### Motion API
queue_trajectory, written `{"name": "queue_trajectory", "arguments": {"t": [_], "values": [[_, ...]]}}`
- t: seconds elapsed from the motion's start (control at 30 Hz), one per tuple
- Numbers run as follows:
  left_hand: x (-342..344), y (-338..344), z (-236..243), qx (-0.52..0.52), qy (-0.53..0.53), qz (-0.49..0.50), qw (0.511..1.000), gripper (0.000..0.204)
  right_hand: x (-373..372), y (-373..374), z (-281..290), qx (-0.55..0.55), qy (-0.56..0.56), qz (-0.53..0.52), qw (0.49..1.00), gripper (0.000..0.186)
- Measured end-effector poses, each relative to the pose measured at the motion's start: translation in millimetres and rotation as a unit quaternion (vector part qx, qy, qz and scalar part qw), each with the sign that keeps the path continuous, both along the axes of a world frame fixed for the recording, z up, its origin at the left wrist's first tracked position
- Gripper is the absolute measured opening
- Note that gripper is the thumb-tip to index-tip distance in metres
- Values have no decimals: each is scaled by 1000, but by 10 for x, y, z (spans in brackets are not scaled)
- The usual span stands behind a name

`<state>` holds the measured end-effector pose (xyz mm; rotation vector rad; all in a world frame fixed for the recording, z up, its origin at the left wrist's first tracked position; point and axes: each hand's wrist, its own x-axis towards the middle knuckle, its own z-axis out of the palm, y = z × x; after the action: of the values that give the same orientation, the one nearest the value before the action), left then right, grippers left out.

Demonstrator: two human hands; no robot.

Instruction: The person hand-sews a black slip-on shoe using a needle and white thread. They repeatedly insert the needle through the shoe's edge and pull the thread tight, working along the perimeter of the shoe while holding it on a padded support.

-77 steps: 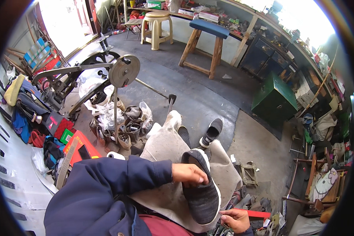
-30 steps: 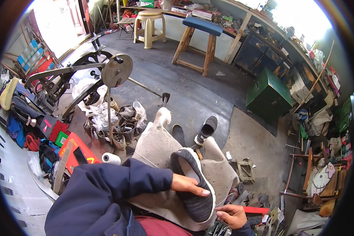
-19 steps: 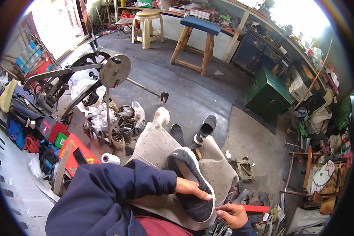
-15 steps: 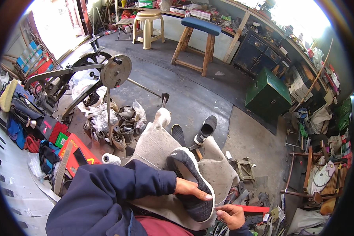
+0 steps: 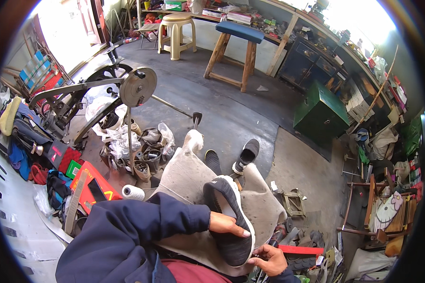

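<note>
A dark grey knit shoe with a white sole (image 5: 236,198) lies on a stained beige cloth (image 5: 184,174) over my lap, its opening facing up. My left hand (image 5: 228,224) grips the shoe across its side, thumb along the upper. My right hand (image 5: 267,259) pinches at the white sole edge near the shoe's lower end; whatever is between those fingertips is too small to make out. Beyond the cloth stand another dark shoe (image 5: 248,153) and a dark piece with a yellow edge (image 5: 212,162).
A treadle machine (image 5: 138,86) stands at the left, above bags and containers (image 5: 146,151). A white thread spool (image 5: 133,192) and red box (image 5: 90,186) sit left of my lap. A blue-topped stool (image 5: 239,32), green chest (image 5: 320,113) and piled chairs (image 5: 377,210) line the back and right.
My right hand has shifted slightly left and down, in against the sole edge. My left hand still holds the shoe, which has tilted a little.
</note>
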<state>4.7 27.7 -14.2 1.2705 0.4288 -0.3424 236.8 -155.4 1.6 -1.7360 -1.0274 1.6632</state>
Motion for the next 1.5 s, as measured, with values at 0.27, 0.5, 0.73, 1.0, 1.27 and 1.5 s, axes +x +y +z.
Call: {"name": "queue_trajectory", "arguments": {"t": [0.27, 0.5, 0.73, 1.0, 1.27, 1.5], "values": [[37, -3, -98, -31, -1, 10, 999, 78, 146, -92, -143, 146, -311, 129, 930, 44], [-51, -70, -112, -162, -3, 114, 980, 57, 415, -479, -248, 92, 109, -164, 976, 36], [-19, -137, -131, -162, -13, 168, 972, 59, -67, -420, -78, 64, 335, -150, 928, 63], [-32, -178, -122, -189, 5, 210, 959, 47, 49, -427, 16, 296, 257, -349, 851, 40], [-106, -19, -56, 139, 56, 75, 986, 52, -577, -230, -82, 209, -157, -183, 948, 44], [-641, 62, 201, 584, -117, 57, 801, 51, -581, -192, -116, 213, -191, -198, 938, 48]]}}
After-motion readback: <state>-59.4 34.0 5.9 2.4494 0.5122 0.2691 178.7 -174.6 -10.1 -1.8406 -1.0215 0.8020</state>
